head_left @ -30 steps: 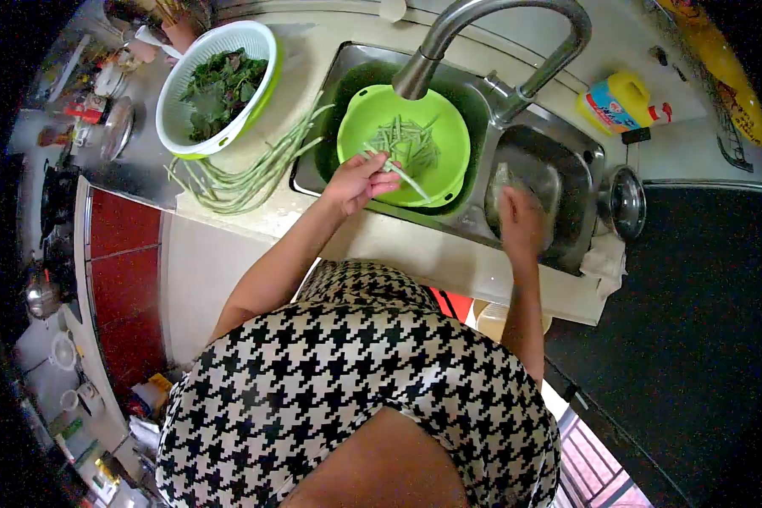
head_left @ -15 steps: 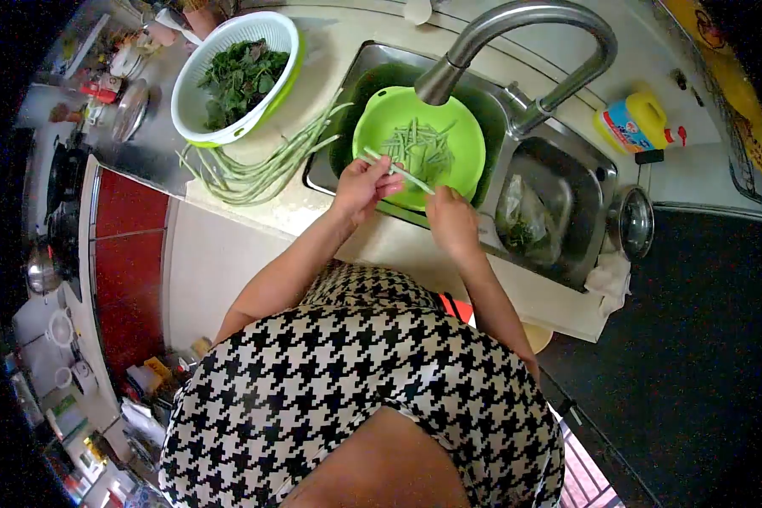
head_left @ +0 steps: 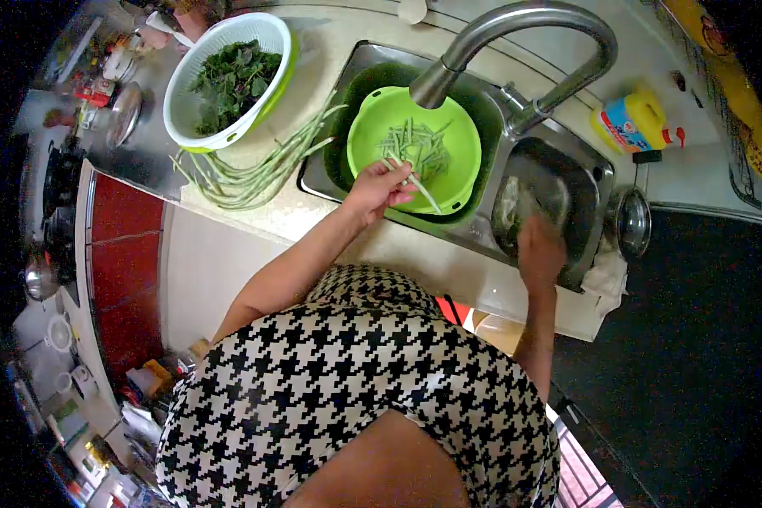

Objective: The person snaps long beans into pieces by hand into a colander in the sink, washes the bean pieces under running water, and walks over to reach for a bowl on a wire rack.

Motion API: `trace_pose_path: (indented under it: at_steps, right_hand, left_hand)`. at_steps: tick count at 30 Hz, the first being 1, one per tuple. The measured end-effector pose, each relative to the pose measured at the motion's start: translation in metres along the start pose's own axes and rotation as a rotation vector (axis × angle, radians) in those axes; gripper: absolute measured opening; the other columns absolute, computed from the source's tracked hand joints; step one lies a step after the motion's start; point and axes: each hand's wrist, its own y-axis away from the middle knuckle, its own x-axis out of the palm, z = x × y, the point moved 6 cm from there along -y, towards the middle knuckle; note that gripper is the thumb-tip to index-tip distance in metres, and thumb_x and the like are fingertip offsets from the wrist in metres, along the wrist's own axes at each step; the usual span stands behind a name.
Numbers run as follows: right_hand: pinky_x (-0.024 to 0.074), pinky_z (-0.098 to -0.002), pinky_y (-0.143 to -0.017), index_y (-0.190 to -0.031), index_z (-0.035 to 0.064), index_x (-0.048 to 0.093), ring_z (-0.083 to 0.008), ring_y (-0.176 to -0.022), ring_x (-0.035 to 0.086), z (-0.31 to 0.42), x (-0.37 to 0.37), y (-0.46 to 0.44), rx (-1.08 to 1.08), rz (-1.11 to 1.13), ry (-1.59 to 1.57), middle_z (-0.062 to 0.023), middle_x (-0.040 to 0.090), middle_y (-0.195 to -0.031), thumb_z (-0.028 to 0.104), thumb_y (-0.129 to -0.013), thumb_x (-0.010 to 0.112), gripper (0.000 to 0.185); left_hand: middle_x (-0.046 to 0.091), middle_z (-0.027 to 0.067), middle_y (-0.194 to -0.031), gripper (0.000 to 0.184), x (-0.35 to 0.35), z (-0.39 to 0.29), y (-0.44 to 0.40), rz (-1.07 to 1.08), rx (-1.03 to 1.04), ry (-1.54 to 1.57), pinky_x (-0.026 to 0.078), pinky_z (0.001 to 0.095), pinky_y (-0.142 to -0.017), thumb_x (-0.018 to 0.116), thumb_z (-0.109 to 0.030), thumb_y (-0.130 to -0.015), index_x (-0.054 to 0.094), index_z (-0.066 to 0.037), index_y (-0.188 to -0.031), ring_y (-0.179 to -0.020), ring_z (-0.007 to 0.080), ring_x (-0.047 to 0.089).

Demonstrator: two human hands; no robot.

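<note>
Pinched in my left hand point(head_left: 378, 193) is a pale green long bean point(head_left: 425, 195), held over the near edge of a green basin point(head_left: 362, 144). Cut bean pieces point(head_left: 413, 146) lie in the bottom of that basin, which sits in the left sink bowl. My right hand point(head_left: 542, 247) is over the right sink bowl point(head_left: 571, 169), smeared by motion, so its fingers cannot be made out. Close to it, a clear plastic bag point(head_left: 510, 203) with dark green scraps lies in that bowl, partly hidden by the hand.
A bundle of whole long beans point(head_left: 254, 176) lies on the counter left of the sink. Behind it stands a white colander point(head_left: 173, 102) with leafy greens point(head_left: 239, 85). The curved faucet point(head_left: 538, 13) arches over the sink. A yellow bottle point(head_left: 631, 123) and a metal bowl point(head_left: 633, 222) are at the right.
My right hand has let go of the bean's end and moved right, from the green basin to over the right sink bowl. My left hand stays near the basin, still holding the bean.
</note>
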Motion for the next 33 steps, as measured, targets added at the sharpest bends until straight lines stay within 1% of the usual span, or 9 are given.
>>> trace_pose_path:
  at_steps: [3,9,13,17,20,21,23,29,33]
  right_hand:
    - [0.0409,-0.0398,-0.076,-0.095,0.0056,0.055,-0.0311,-0.087,0.053,-0.005,0.005,0.0,-0.119,-0.267,0.257,-0.0143,0.057,-0.092,0.017,-0.078,0.053,0.02]
    - [0.0455,-0.0431,-0.069,-0.097,0.0057,0.053,-0.0322,-0.08,0.057,0.12,0.066,-0.042,-0.182,0.181,-0.387,-0.0133,0.06,-0.089,0.019,-0.078,0.052,0.023]
    - [0.048,-0.0419,-0.056,-0.086,0.0041,0.052,-0.0318,-0.068,0.059,0.152,0.095,-0.055,-0.14,0.244,-0.173,-0.0132,0.06,-0.079,0.019,-0.077,0.049,0.017]
    - [0.0479,-0.0423,-0.056,-0.08,0.0039,0.053,-0.0323,-0.067,0.059,0.159,0.09,-0.059,-0.182,0.217,-0.156,-0.0141,0.06,-0.077,0.018,-0.077,0.047,0.016]
    - [0.0461,-0.0425,-0.06,-0.086,0.0038,0.057,-0.0319,-0.074,0.059,0.139,0.12,-0.063,-0.03,0.408,-0.315,-0.0143,0.06,-0.088,0.022,-0.077,0.05,0.021]
    - [0.045,-0.0354,-0.058,-0.09,0.0041,0.058,-0.0246,-0.074,0.058,0.121,0.143,-0.057,-0.422,0.034,-0.586,-0.0103,0.059,-0.089,0.023,-0.08,0.05,0.023]
    - [0.0427,-0.0277,-0.058,-0.096,0.0053,0.056,-0.0151,-0.076,0.054,0.078,0.201,-0.059,0.522,0.441,-1.461,-0.0046,0.057,-0.089,0.027,-0.084,0.049,0.026]
    - [0.042,-0.0299,-0.072,-0.113,0.0027,0.044,-0.0178,-0.082,0.051,0.021,0.249,-0.096,0.367,0.203,-0.947,-0.0067,0.052,-0.1,0.03,-0.089,0.04,0.037]
    - [0.0408,-0.0257,-0.068,-0.113,0.0038,0.046,-0.013,-0.092,0.052,0.049,0.211,-0.074,0.306,0.506,-0.967,-0.0036,0.053,-0.101,0.029,-0.087,0.044,0.036]
  left_hand:
    - [0.059,0.0051,-0.086,0.019,0.001,0.002,-0.002,-0.034,0.054,-0.062,0.05,0.0226,-0.058,0.06,-0.02,-0.08,0.054,-0.005,-0.089,-0.073,0.0126,0.058]
    - [0.058,0.0033,-0.08,0.014,0.008,0.005,0.003,-0.062,0.137,-0.099,0.05,0.0236,-0.059,0.061,-0.018,-0.079,0.055,-0.008,-0.088,-0.071,0.0121,0.058]
    - [0.054,0.0018,-0.067,0.016,0.002,-0.025,0.03,-0.263,0.621,-0.615,0.039,0.0248,-0.05,0.062,-0.011,-0.077,0.048,-0.004,-0.073,-0.059,0.0076,0.047]
    - [0.049,0.0122,-0.065,0.011,0.013,-0.037,0.051,-0.326,1.04,-0.965,0.04,0.0312,-0.051,0.06,-0.011,-0.076,0.052,-0.004,-0.079,-0.058,0.0232,0.05]
    - [0.051,0.0147,-0.076,0.014,0.034,-0.05,0.064,-0.024,1.304,-0.952,0.042,0.0387,-0.059,0.057,-0.004,-0.068,0.046,-0.002,-0.077,-0.069,0.0342,0.05]
    - [0.051,0.0159,-0.08,0.017,0.047,-0.052,0.071,0.057,1.374,-0.973,0.043,0.039,-0.064,0.057,-0.005,-0.066,0.047,-0.002,-0.08,-0.074,0.0331,0.052]
    - [0.052,0.018,-0.081,0.022,0.061,-0.051,0.061,-0.039,1.166,-0.995,0.044,0.0384,-0.066,0.059,-0.007,-0.066,0.047,-0.002,-0.084,-0.079,0.0343,0.053]
    - [0.052,0.0194,-0.094,0.045,-0.002,-0.044,0.009,-0.49,0.804,-1.24,0.044,0.0419,-0.07,0.065,-0.018,-0.068,0.042,-0.001,-0.103,-0.087,0.0369,0.052]
    - [0.049,0.0133,-0.092,0.037,-0.064,-0.094,0.04,-0.782,0.766,-1.489,0.046,0.0386,-0.064,0.063,-0.011,-0.061,0.046,-0.004,-0.094,-0.083,0.0293,0.052]
